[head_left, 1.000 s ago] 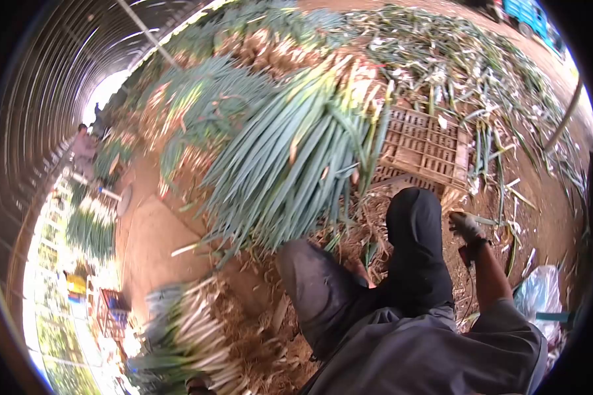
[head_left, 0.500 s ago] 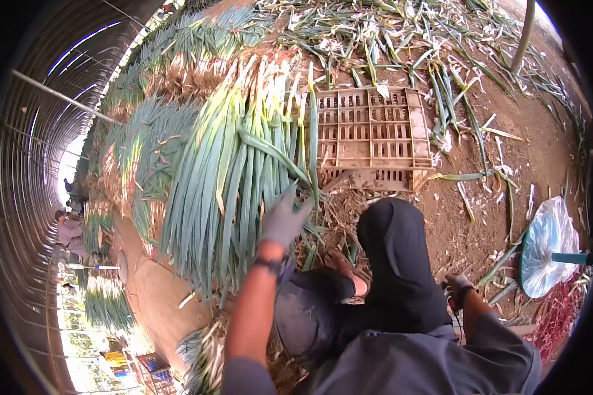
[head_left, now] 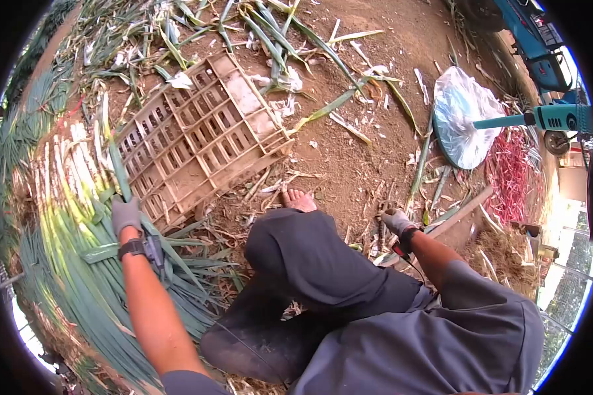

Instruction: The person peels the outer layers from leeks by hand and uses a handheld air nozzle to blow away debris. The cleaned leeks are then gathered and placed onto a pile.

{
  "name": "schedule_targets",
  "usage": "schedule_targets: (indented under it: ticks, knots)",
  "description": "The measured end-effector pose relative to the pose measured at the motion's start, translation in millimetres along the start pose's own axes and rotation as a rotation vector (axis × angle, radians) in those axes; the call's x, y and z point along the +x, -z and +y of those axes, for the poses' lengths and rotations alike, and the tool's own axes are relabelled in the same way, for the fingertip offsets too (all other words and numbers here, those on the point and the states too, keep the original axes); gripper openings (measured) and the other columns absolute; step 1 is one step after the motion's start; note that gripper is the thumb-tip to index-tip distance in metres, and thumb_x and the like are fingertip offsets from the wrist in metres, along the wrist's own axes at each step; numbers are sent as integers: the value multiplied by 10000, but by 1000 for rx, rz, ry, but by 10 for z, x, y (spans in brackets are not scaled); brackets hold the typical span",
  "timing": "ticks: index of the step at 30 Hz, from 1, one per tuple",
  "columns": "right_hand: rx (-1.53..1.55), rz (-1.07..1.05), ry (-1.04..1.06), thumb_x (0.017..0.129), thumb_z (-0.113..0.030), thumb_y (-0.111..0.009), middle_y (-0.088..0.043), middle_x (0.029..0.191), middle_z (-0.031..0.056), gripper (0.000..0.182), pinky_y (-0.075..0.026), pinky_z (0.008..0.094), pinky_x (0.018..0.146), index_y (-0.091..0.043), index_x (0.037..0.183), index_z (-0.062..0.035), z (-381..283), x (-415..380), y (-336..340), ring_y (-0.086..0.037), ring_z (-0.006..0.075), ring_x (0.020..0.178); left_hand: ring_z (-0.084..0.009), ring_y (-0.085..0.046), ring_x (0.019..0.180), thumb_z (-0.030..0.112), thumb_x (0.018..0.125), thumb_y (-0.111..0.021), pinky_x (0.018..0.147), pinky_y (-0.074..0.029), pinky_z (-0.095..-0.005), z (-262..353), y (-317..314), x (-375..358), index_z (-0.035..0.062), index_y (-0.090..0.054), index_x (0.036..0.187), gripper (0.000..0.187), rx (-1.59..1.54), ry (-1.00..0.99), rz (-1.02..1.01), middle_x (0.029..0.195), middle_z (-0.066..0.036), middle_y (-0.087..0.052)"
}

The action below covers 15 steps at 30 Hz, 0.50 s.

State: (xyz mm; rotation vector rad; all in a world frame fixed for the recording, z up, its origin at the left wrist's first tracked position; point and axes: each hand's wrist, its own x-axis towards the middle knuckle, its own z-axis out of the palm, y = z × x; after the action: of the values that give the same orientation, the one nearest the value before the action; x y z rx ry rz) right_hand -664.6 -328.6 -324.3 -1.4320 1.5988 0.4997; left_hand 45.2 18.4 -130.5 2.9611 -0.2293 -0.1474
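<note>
Head view: onions (head_left: 79,276) are lying in a big heap off the left side of the crate (head_left: 197,131), pale ends pointing up, green leaves spreading down toward the knees. Gloved left hand (head_left: 125,215) is resting on the heap's near side, just outside the crate's lower-left edge, touching a green stalk (head_left: 120,170). Stalk is running up past the crate's left corner. Left fingers are bunching at the stalk; can't tell if they're gripping it. Gloved right hand (head_left: 395,222) is hanging low over the ground (head_left: 389,145), well apart from the crate's right corner; its fingers are curling in, can't tell if they're holding anything. Bare foot (head_left: 299,200) is showing between the hands, below that right corner. Board (head_left: 466,205) is lying just beside the right hand. Farther right, a bagged disc (head_left: 464,122) is sitting on a teal pole (head_left: 504,122), red strips (head_left: 507,178) piling near it. Leaf scraps (head_left: 267,39) are littering the ground beyond the crate's top corner.
</note>
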Motion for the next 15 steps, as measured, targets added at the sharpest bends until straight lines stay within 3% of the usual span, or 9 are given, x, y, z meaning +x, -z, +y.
schedule_targets:
  ticks: [1,3,5,7,9,10,13,14,15]
  knots:
    - [11,36,-20,893,-400,-634,-752,1076,172,483,-523,384,934,-726,1170,-15,130,91,26,-705,288,1047,-423,-679,987,341,838,-696,872,-524,-459,-47,71,22,-20,-635,1196,512,-33,-14,-32,1078,-265,-708]
    - [-36,207,-45,873,-300,-675,-709,849,71,339,-509,336,647,-723,1058,-20,666,545,35,-637,161,732,-372,-686,876,273,862,-684,802,-525,-436,-34,136,-3,-33,-629,1158,429,-108,-57,-115,1013,-217,-715]
    - [196,299,-58,871,-319,-669,-705,788,54,334,-495,335,634,-725,944,2,893,638,57,-621,155,694,-267,-629,734,147,889,-657,705,-509,-398,-30,133,-201,-52,-623,1112,301,-325,-155,-79,920,-151,-685]
    - [63,112,-122,886,-341,-661,-711,844,62,408,-509,358,655,-712,1051,28,738,443,181,-637,183,715,-238,-620,728,113,894,-652,698,-513,-381,291,349,-643,-54,-636,1109,273,-474,-167,-99,917,-133,-680]
    - [-599,-228,130,939,-573,-588,-732,992,129,581,-524,431,780,-712,1128,-37,1154,863,102,-673,255,864,-255,-644,870,160,885,-680,819,-517,-394,572,627,-1152,-36,-648,1171,348,-389,-144,-223,1022,-146,-695]
    - [-486,-275,174,949,-509,-604,-711,1003,105,490,-524,420,773,-697,1132,-63,1122,938,-25,-664,244,877,-268,-655,964,191,881,-696,897,-515,-405,668,822,-1419,-27,-650,1213,400,-249,-156,-274,1091,-157,-702]
    - [809,-299,-187,979,-317,-654,-650,1035,33,241,-524,386,751,-649,1145,-142,973,795,-435,-638,213,916,-275,-651,1102,292,848,-733,982,-494,-405,660,1046,-1967,-26,-637,1239,512,-193,-290,-602,1174,-189,-695]
    - [834,-287,-241,976,-345,-643,-645,932,34,258,-526,413,743,-644,1137,-143,936,791,-467,-624,225,857,-270,-651,1105,304,838,-735,986,-494,-398,733,1159,-2047,-16,-632,1256,536,-161,-298,-814,1184,-188,-693]
    - [743,-363,-351,971,-292,-648,-661,895,109,265,-460,437,554,-610,1176,-129,1198,1163,-483,-613,293,702,-265,-652,1109,317,828,-737,990,-493,-391,840,1244,-2088,-5,-628,1273,560,-139,-309,-1035,1195,-187,-691]
